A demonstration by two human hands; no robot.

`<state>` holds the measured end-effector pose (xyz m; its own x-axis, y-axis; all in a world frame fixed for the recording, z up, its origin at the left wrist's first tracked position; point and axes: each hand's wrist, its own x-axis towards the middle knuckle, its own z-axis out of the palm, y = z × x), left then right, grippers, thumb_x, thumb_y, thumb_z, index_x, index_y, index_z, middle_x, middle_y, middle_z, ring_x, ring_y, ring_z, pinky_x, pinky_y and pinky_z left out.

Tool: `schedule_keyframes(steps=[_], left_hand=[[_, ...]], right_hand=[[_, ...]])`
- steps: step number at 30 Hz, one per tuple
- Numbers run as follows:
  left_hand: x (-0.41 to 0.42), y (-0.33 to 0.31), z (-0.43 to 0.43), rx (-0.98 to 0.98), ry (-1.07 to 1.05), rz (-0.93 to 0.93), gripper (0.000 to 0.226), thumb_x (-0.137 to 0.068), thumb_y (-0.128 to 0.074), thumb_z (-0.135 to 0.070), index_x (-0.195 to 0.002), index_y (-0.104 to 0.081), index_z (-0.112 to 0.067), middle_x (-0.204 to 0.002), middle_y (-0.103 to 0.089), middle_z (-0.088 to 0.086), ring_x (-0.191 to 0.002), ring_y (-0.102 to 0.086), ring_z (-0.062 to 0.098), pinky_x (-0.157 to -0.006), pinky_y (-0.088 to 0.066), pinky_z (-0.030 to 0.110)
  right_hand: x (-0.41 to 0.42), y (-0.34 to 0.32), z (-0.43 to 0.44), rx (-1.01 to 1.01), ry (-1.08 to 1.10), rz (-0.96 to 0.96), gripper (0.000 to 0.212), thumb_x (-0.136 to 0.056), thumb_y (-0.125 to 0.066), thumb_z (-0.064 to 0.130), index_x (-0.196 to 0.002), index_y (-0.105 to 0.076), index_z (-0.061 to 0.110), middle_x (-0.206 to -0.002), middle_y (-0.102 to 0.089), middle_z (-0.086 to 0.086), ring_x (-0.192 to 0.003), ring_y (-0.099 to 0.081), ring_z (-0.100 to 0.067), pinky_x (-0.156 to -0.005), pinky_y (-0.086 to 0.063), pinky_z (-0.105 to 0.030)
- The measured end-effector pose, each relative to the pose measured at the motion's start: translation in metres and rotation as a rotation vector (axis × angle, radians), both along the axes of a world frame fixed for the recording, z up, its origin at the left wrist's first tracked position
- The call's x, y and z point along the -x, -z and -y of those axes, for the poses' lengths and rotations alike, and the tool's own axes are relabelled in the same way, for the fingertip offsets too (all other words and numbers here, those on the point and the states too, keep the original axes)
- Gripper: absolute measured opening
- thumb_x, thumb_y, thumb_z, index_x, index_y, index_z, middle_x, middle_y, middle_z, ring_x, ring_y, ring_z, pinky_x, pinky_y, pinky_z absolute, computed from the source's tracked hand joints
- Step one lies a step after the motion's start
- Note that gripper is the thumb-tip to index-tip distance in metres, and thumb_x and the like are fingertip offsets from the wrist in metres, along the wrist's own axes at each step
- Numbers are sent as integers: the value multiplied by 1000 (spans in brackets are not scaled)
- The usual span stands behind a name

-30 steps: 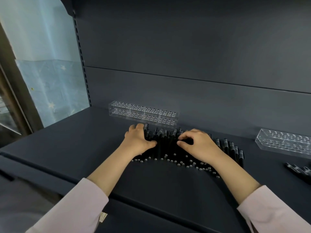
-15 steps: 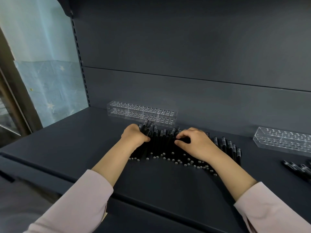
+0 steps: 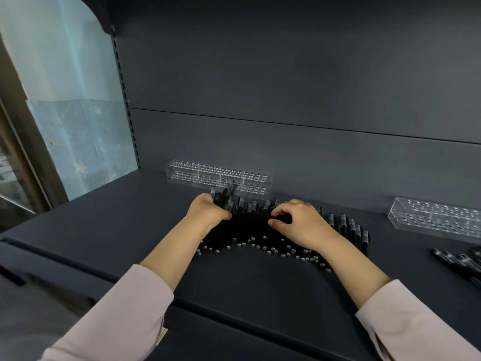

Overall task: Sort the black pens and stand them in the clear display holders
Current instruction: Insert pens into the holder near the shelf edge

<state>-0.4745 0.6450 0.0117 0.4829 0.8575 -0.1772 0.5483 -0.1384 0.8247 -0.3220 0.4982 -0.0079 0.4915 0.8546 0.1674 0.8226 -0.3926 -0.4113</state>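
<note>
On shelf [image 3: 130,230]: left hand [image 3: 208,213] gripped a pen bundle [image 3: 223,198], fingers curled round it; right hand [image 3: 302,225] lay on pen pile [image 3: 250,225], fingers curled, grip unclear.

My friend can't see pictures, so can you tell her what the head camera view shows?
A person's left hand grips a bunch from a row of black pens lying on a dark shelf, while the right hand rests on them with curled fingers. The clear holder behind them and the clear holder on the right look empty.
</note>
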Motion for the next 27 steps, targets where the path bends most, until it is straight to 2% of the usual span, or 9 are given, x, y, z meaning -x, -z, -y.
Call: schedule_keyframes(steps=[4, 7, 9, 11, 13, 16, 19, 23, 27], left_hand=[[6, -2, -2, 33, -36, 104, 20, -87, -72, -13, -88, -52, -10, -90, -60, 8, -69, -51, 14, -66, -42, 28], [15, -3, -3, 67, -50, 172, 36, -89, -70, -13, -74, -38, -18, -82, -50, 1, -65, -44, 10, -72, -40, 30], [23, -7, -5, 85, -51, 214, 27, -89, -71, -13, -80, -45, -14, -85, -55, 4, -69, -50, 12, -74, -42, 33], [30, -14, -9, 103, -60, 297, 16, -87, -72, -13, -94, -59, -6, -93, -67, 11, -77, -62, 20, -69, -49, 32], [36, -20, -13, 130, -24, 378, 13, -88, -71, -13, -97, -66, -5, -93, -72, 13, -79, -67, 23, -67, -54, 32], [43, -31, -14, 152, 83, 494, 10, -88, -71, -17, -94, -69, -9, -87, -74, 9, -76, -69, 19, -67, -55, 33], [47, -40, -15, 153, 199, 575, 9, -88, -71, -20, -92, -70, -11, -79, -73, 0, -69, -68, 11, -64, -52, 28], [51, -51, -31, 122, 303, 669, 7, -91, -68, -19, -84, -70, -17, -75, -70, -2, -69, -65, 10, -66, -49, 27], [57, -56, -64, 111, 343, 730, 5, -91, -66, -18, -91, -71, -18, -78, -72, -5, -74, -67, 8, -69, -49, 24]], right_hand=[[1, -2, 1, 7, 1, -9, 33, -89, -58, 49, -115, -63, 29, -118, -56, 6, -116, -49, -17, -102, -42, -39], [2, -4, 2, -7, -1, -18, 31, -89, -59, 47, -115, -63, 29, -116, -56, 7, -113, -51, -14, -100, -42, -34], [4, -6, 2, -42, 4, -28, 28, -90, -60, 44, -113, -64, 28, -111, -56, 8, -108, -53, -12, -94, -43, -27], [6, -12, 0, -108, 9, -41, 25, -90, -61, 40, -110, -65, 27, -106, -57, 8, -100, -55, -10, -84, -40, -21], [10, -21, -5, -203, 13, -86, 22, -91, -61, 37, -109, -65, 25, -103, -61, 8, -95, -56, -8, -79, -38, -18], [22, -43, -19, -363, -1, -221, 19, -93, -60, 35, -107, -67, 24, -101, -66, 10, -96, -60, -6, -80, -41, -16], [43, -68, -43, -468, -45, -520, 14, -92, -60, 35, -102, -67, 27, -98, -69, 7, -86, -63, -8, -84, -52, -25], [68, -89, -82, -532, -66, -748, 15, -90, -66, 29, -100, -68, 19, -95, -69, -3, -74, -63, -9, -72, -57, -23], [85, -97, -118, -663, -30, -861, 16, -88, -69, 17, -101, -67, 8, -81, -64, -3, -64, -59, -8, -64, -56, -22]])
